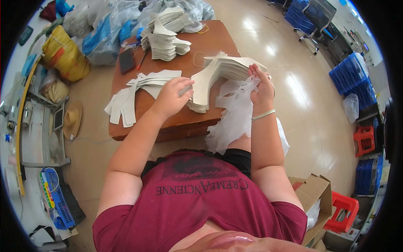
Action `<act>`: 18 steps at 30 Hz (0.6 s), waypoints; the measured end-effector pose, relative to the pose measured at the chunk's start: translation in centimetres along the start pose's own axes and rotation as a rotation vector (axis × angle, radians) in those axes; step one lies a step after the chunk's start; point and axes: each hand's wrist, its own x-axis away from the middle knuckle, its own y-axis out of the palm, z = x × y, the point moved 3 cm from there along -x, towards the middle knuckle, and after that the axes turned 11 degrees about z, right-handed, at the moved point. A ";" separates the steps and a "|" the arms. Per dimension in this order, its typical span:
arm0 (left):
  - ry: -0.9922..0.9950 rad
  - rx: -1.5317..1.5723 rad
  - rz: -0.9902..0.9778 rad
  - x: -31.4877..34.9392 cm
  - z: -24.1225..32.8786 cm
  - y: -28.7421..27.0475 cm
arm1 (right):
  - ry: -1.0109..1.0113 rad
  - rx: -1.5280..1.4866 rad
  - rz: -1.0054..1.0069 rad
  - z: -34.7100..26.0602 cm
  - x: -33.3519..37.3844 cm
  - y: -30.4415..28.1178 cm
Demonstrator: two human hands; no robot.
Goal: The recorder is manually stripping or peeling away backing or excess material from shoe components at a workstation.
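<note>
While the person sits close against its near edge, the brown wooden table counts as the largest item, reaching away toward twelve o'clock. Next in size, a heap of plastic bags lies on the floor at eleven o'clock, with a yellow sack beside it at ten. Blue crates stand stacked at two o'clock; red stools sit at three and four. On the table, the main item: a thick stack of cream cut pieces, fanned and leaning, just past centre at twelve to one o'clock. The left hand lies curled over the stack's near end, fingers gripping the front piece. The right hand is pinched on the stack's right edge, and a sheet of thin white tissue hangs from it over the table's edge. The pieces look like stiff board or stiffened fabric: light singly, weighty as a bundle, and apt to slide apart, so a grip spanning both ends of the stack would likely suit best. A second stack of the same pieces stands at eleven o'clock; loose pieces lie flat at nine. Smallest: a dark phone and a rubber band.
</note>
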 end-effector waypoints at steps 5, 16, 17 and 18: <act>0.101 -0.114 -0.074 -0.7 1.0 0.8 | 0.016 0.034 -0.045 0.3 2.5 0.2; -0.301 -0.132 0.286 2.5 -8.9 -10.0 | -0.658 0.952 -1.487 -1.2 19.8 3.2; -0.451 -0.209 0.359 3.6 -11.3 -12.3 | -0.661 0.966 -1.524 -0.5 20.6 3.0; -0.599 -0.285 0.431 4.6 -13.6 -14.3 | -0.669 0.981 -1.558 0.4 21.3 2.7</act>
